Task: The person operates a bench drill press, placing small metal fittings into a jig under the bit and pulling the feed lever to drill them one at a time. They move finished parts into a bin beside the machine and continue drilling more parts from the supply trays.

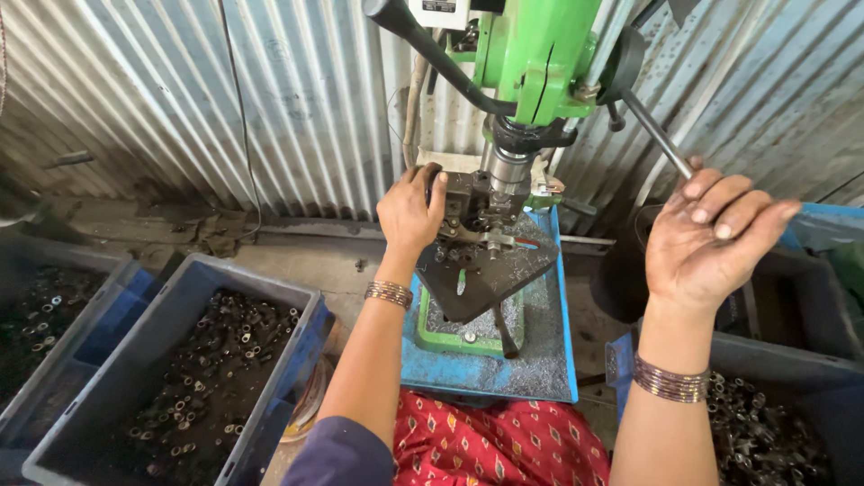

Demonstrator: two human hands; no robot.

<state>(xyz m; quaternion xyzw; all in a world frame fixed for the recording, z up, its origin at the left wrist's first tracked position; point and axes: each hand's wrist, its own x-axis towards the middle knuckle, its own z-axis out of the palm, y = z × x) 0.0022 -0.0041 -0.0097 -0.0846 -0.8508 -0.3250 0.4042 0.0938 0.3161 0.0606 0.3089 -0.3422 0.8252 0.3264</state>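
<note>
Metal fixture block [463,202], dark and boxy, is sitting under the green drill press's steel spindle [510,166] at upper centre of the frame, and the left hand [409,211] is clasping its left side. Right of it, well apart, the right hand [711,238] is curling loosely around the steel feed lever [657,135]. Grey plastic crates of small dark metal rings [193,360] are lying at lower left.
</note>
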